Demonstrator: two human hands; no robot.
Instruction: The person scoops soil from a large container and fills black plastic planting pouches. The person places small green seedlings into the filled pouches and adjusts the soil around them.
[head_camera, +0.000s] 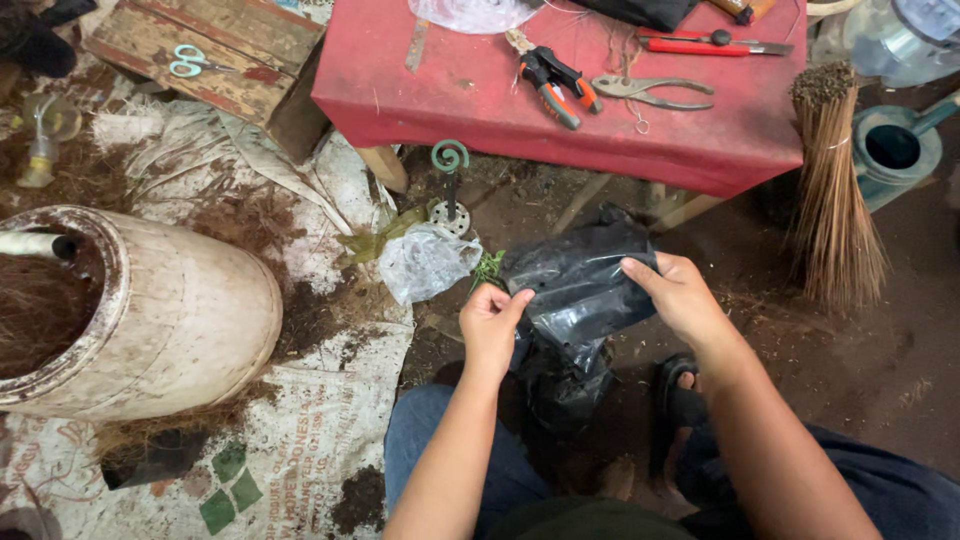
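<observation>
Both hands pinch a black plastic bag (580, 285), held low at centre: the left hand (492, 328) closed on its near edge, the right hand (680, 295) gripping the top at two o'clock. It looks like the bag is being spread open, which calls for pulling the edges apart. A clear plastic bag (425, 262) lies at ten o'clock. Farther off, pliers (650, 92) rest on the red tabletop (450, 90) at twelve.

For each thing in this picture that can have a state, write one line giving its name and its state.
Black plastic bag: crumpled, held by both hands.
Left hand: pinching the bag's edge.
Right hand: gripping the bag.
White pot: lying on its side.
Pliers: handles spread.
Clear bag: crumpled on the ground.
</observation>
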